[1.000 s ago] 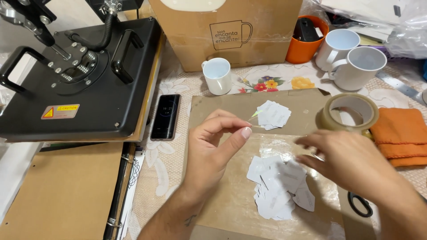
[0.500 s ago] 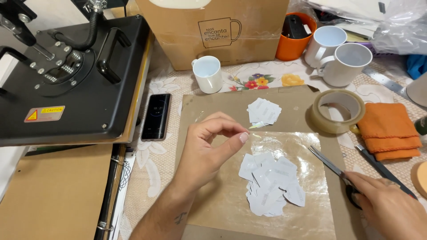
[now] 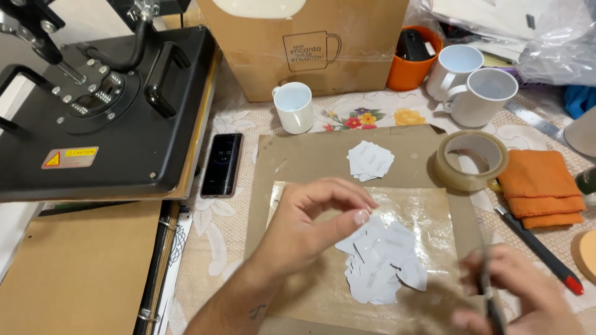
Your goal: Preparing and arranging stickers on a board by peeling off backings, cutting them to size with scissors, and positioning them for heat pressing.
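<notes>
My left hand (image 3: 310, 229) hovers over a clear plastic sheet (image 3: 428, 205) on a brown cardboard mat (image 3: 298, 155), thumb and forefinger pinched on what looks like a thin strip of clear tape, barely visible. Just right of its fingertips lies a loose pile of white paper cut-outs (image 3: 379, 260). A smaller stack of cut-outs (image 3: 369, 159) sits farther back on the mat. My right hand (image 3: 521, 291), blurred at the lower right, grips dark scissors (image 3: 490, 304) with the blades pointing up.
A roll of clear tape (image 3: 470, 160), an orange cloth (image 3: 540, 189) and a red-tipped pen (image 3: 540, 251) lie to the right. Three white mugs (image 3: 293, 107), an orange cup (image 3: 410, 68) and a cardboard box (image 3: 304, 43) stand behind. On the left are a black heat press (image 3: 99, 111) and a phone (image 3: 221, 164).
My right hand left the strip, reached right to the scissors on the table and lifted them toward the mat. My left hand kept its pinch and dropped slightly.
</notes>
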